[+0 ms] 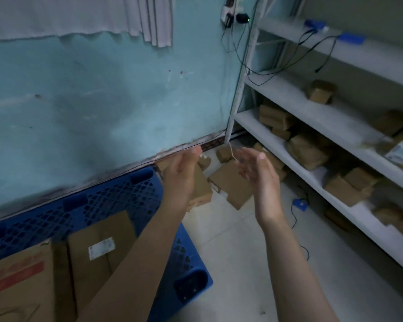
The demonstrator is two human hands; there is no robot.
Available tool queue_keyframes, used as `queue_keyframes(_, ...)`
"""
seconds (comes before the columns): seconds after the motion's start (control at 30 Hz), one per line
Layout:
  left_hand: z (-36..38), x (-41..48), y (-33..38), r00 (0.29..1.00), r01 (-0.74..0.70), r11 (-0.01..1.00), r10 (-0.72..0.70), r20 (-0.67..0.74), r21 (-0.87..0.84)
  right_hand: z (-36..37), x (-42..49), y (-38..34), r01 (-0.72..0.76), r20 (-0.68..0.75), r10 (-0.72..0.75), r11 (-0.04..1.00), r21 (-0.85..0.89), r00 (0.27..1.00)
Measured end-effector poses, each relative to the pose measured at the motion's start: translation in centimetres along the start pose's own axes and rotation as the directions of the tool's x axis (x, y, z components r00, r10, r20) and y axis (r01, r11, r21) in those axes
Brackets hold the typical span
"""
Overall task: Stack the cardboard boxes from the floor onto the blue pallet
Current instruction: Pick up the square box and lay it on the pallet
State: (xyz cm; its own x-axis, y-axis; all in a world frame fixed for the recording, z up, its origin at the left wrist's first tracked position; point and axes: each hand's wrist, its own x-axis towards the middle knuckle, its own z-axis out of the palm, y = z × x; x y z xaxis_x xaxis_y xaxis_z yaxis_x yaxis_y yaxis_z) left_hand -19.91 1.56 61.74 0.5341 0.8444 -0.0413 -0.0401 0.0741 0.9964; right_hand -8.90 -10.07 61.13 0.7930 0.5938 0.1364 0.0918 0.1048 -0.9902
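Both hands are raised in front of the body, palms facing each other with a gap between them. The left hand is spread, fingers extended forward, holding nothing. The right hand is likewise spread and empty, its fingers slightly blurred.

Beyond and between the hands, a group of cardboard boxes lies on the pale tiled floor, near the base of the wall and beside the foot of the shelf unit. One upright box stands directly behind the left hand, partly hidden by it; whether the hand touches it cannot be determined.

The blue pallet lies on the floor along the teal wall, below and left of the left forearm. Two boxes rest on it at lower left: a box with a white label and, beside it, a box with red print.

To the right, a white shelf unit holds further brown parcels on several levels. Black cables hang across its upper shelves.
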Motion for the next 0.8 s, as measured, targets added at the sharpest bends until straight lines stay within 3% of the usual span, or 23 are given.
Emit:
queue_keyframes(0.3, 13.1, 13.0, -2.9, 0.997, 0.076, 0.996, -0.075, 0.023, -0.041, -10.0, 15.8, 5.1, -0.05, -0.139, 0.055, 0.998, 0.037, 0.989)
queue_keyframes(0.57, 26.3, 25.7, -6.7, 0.984, 0.144, 0.987, -0.15, -0.093, -0.073, -18.2, 33.9, 10.1, -0.106, -0.06, 0.107, 0.994, 0.033, 0.992)
queue_keyframes(0.8, 31.0, 36.1, -12.6, 0.96, 0.224, 0.97, -0.237, -0.151, -0.097, -21.9, 48.0, 17.1, -0.163, -0.051, 0.162, 0.987, -0.002, 0.985)
